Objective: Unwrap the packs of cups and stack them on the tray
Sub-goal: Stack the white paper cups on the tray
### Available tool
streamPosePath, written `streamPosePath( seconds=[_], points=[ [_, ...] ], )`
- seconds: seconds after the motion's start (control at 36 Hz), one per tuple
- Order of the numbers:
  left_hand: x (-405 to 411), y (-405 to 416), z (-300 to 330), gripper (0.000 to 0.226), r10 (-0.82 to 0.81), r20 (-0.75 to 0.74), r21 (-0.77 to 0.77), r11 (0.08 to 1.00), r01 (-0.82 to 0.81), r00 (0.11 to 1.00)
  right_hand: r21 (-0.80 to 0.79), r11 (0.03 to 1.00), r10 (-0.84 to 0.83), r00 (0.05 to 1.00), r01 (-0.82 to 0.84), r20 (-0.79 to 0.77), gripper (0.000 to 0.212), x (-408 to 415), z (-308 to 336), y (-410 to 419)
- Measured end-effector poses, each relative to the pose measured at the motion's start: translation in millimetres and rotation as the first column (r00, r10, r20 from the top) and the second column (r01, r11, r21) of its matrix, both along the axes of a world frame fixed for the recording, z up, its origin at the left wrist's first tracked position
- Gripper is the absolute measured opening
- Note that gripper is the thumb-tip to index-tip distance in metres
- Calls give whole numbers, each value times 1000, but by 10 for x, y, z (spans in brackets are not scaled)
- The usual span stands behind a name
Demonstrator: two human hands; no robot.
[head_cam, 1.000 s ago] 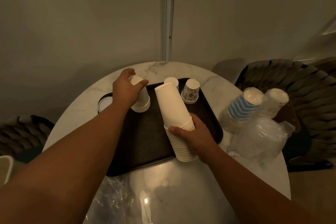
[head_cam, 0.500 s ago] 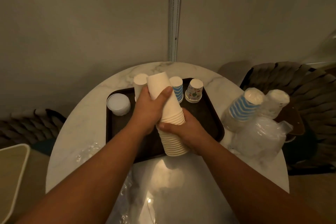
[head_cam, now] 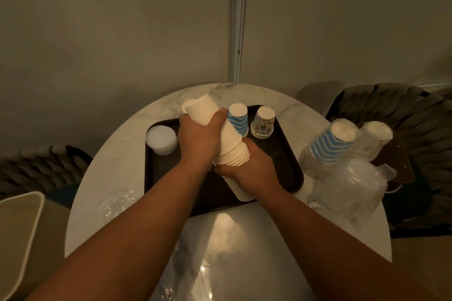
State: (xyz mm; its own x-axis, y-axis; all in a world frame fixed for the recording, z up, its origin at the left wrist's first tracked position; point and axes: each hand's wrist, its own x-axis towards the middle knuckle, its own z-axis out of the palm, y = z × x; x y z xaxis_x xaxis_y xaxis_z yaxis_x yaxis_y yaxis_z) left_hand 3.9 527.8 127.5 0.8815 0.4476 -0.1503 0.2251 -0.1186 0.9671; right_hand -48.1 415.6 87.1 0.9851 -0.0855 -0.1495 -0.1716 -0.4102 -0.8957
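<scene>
Matt paper cups (head_cam: 230,139), matt dark plastic tray (head_cam: 281,166), glossy marble-look table (head_cam: 117,166).

You hold a long stack of plain white cups (head_cam: 230,137) tilted over the dark tray (head_cam: 288,173). Your left hand (head_cam: 198,139) grips its upper part, thumb wrapped across the front, and your right hand (head_cam: 247,168) grips the lower part, where the rims bunch up. On the tray behind your hands stand a blue-striped cup stack (head_cam: 238,118) and a printed cup stack (head_cam: 264,121), both upside down, and at the tray's left end sits a low white stack (head_cam: 162,140). The tray lies on a round marble worktop (head_cam: 117,168). To the right of it, two wrapped packs of cups (head_cam: 330,149) lean among loose clear plastic wrap (head_cam: 352,193). More crumpled wrap (head_cam: 119,203) lies left of the tray.
</scene>
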Motion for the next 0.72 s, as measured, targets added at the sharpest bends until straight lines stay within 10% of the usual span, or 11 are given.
streamPosePath(
  seconds=[0.28, 0.72],
  points=[
    [756, 582, 424, 70, -75, 296, 192, 981, 18, 952, 155, 980, -107, 988, 123, -108, 69, 51, -180, -162],
    [799, 584, -697, 81, -222, -39, 319, 921, 223, 974, 170, 977, -109, 989, 125, -104, 64, 96, -359, -244]
  ],
)
